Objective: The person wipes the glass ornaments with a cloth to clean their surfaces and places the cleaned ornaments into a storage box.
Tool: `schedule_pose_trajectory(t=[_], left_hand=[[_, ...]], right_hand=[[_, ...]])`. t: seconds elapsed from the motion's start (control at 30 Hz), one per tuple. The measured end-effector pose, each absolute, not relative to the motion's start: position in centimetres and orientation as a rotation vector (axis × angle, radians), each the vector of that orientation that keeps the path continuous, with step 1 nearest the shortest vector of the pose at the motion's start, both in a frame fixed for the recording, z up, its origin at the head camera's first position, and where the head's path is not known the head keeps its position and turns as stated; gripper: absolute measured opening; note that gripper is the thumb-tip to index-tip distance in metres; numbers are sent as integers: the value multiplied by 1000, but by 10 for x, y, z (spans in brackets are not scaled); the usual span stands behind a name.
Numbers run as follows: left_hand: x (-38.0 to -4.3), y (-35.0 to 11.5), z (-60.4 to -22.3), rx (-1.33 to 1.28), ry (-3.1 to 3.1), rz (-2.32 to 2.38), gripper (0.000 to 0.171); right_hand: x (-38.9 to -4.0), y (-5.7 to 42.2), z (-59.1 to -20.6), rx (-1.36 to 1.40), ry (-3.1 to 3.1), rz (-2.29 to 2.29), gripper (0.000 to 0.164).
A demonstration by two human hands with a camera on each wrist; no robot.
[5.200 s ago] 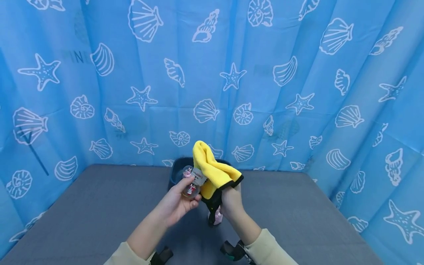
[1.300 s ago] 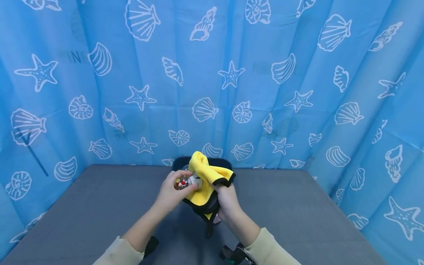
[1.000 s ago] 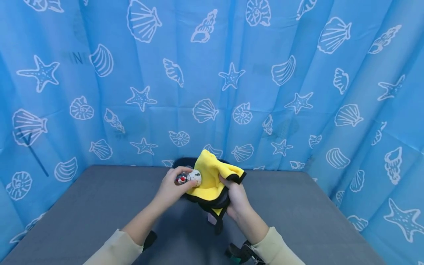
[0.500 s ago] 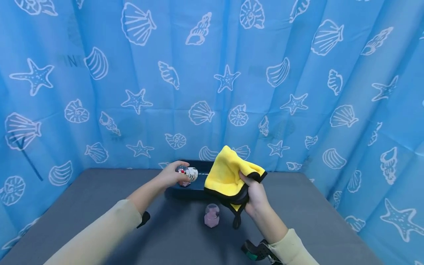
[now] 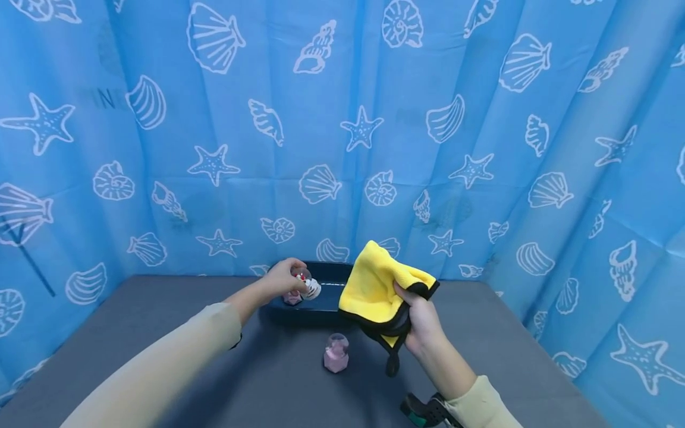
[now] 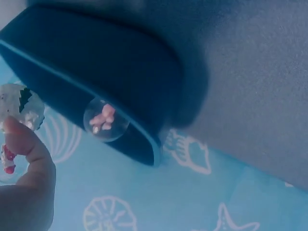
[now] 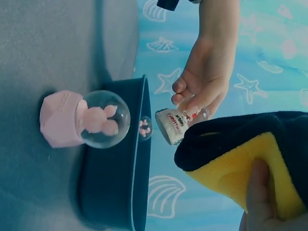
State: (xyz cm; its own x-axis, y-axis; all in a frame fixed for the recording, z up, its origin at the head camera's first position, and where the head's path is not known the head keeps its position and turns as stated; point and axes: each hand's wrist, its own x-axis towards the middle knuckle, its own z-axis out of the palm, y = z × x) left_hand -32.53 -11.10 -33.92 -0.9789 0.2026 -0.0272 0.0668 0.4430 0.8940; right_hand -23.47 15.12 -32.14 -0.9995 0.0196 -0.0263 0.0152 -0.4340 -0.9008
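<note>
Over the left end of a dark blue bin (image 5: 321,318), my left hand (image 5: 279,279) grips a small snow globe (image 5: 312,290) with a white lettered base and red bits inside its clear dome. The globe is tilted, its base (image 7: 169,126) pointing down toward the bin in the right wrist view. A yellow cloth (image 5: 371,285) with black edging and a black back hangs from my right hand (image 5: 423,321), thumb on the yellow side. It overlaps the bin's right part in the head view, hiding it.
A pink-based snow globe (image 5: 336,353) stands on the grey table (image 5: 257,380) in front of the bin. Another pink snow globe (image 6: 107,119) is inside the bin, at its left end. Behind hangs a blue shell-print curtain (image 5: 332,119).
Earlier, the white-based globe was against the cloth. My left hand has since carried it left over the bin; the cloth moved right in my right hand, uncovering the pink globe on the table.
</note>
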Motion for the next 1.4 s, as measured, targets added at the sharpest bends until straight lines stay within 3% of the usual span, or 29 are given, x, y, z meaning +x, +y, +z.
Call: schedule_pose_trajectory(t=[0.57,1.4], left_hand=[[-353,-89,-362,362,2610,1409,50],[-384,-60,-398,148,2705,1389,52]], right_hand=[[-235,167,-332,-136,-1715,2633,19],[-237,177,-341,-186,-1725,2596,23]])
